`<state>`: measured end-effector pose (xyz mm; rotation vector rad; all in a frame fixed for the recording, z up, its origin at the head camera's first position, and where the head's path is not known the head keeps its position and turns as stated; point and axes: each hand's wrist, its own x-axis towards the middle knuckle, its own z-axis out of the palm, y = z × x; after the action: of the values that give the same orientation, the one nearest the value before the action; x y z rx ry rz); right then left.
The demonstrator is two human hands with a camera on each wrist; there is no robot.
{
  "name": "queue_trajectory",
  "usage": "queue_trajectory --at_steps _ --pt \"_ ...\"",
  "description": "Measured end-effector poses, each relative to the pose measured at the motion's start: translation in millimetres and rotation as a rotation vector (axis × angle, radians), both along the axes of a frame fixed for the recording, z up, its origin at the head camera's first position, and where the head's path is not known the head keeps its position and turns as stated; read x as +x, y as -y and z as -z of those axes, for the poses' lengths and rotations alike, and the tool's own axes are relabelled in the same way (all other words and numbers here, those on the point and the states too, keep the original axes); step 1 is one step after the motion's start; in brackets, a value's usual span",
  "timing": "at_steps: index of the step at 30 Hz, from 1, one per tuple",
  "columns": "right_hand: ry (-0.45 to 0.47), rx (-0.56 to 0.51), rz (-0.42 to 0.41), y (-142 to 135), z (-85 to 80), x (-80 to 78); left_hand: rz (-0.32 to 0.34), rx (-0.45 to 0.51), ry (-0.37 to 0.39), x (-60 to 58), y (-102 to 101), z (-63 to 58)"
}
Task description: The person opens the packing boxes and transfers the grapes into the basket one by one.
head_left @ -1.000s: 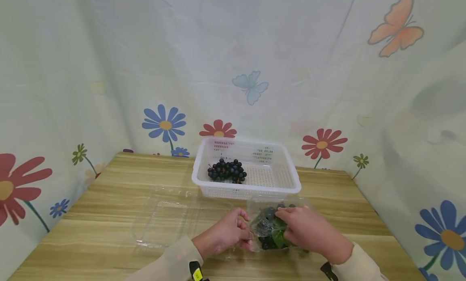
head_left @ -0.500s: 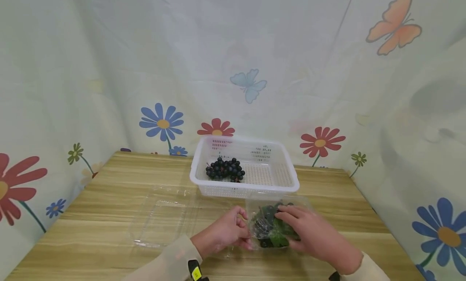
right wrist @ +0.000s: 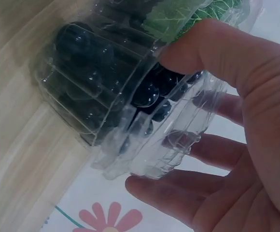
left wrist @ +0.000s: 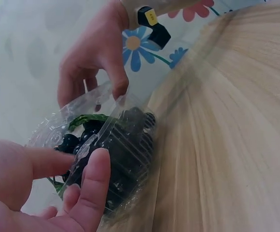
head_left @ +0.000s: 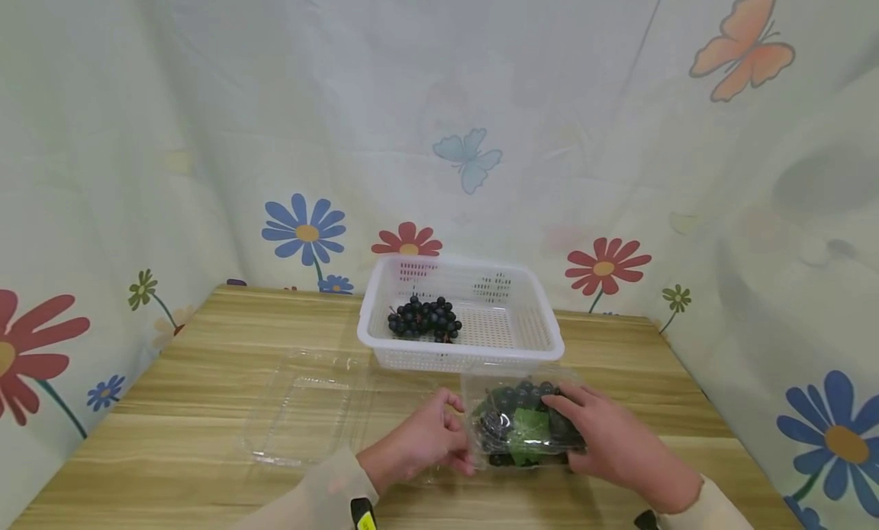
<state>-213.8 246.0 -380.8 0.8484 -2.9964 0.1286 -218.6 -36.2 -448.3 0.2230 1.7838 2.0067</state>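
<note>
A clear plastic clamshell container (head_left: 491,415) stands at the table's front right. Dark grapes (head_left: 523,395) and a green leaf (head_left: 531,431) lie inside, under its lid. In the right wrist view a gap shows between the lid and base, with grapes (right wrist: 147,92) visible in it. My right hand (head_left: 614,442) holds the container's right side, thumb over the lid edge and fingers along the side. My left hand (head_left: 422,438) rests against the left side; in the left wrist view its fingers (left wrist: 95,179) are loosely bent there.
Behind stands a white perforated basket (head_left: 474,354) with a bunch of dark grapes (head_left: 426,319) at its left. Another clear plastic container (head_left: 278,460) lies opened on the wooden table (head_left: 172,408), left of my left hand. A printed flower curtain (head_left: 384,95) surrounds the table.
My right hand has moved right, from over the grapes to the container's right edge. The lid now lies over the grapes and leaf. My left hand has stayed at the left side.
</note>
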Motion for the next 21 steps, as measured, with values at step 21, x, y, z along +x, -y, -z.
queue_trajectory --at_steps 21 --pt "0.172 0.024 -0.034 2.3 -18.0 -13.3 0.037 0.018 0.056 3.3 -2.6 -6.3"
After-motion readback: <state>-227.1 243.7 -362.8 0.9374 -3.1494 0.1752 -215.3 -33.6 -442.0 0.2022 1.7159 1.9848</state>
